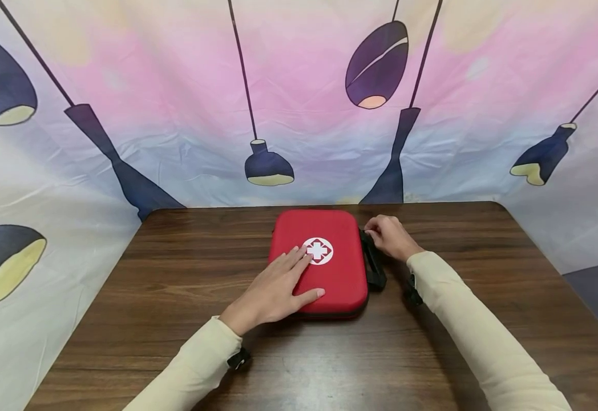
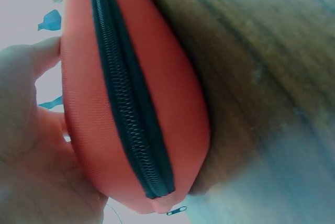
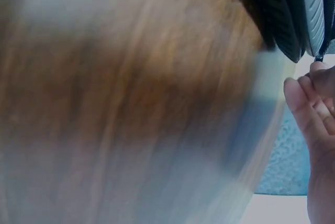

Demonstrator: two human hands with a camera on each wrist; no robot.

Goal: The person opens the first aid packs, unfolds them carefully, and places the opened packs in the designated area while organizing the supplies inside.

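Note:
A red first-aid case (image 1: 337,285) with a white cross emblem lies flat on the table. My left hand (image 1: 273,288) rests on its lid, fingers straight and thumb spread. The left wrist view shows the black zipper (image 2: 125,98) along the case's side, closed there, with a small metal pull (image 2: 177,211) at one end. At the far right corner, beside the black carry handle (image 1: 376,274), is my right hand (image 1: 391,237). Its thumb and forefinger pinch a small dark zipper pull (image 3: 320,58), mostly hidden by the fingertips in the right wrist view.
The dark wood table (image 1: 176,285) extends around the case on all sides. Behind it hangs a cloth backdrop (image 1: 191,114) printed with lamps, right at the table's back edge. Black straps sit on both wrists.

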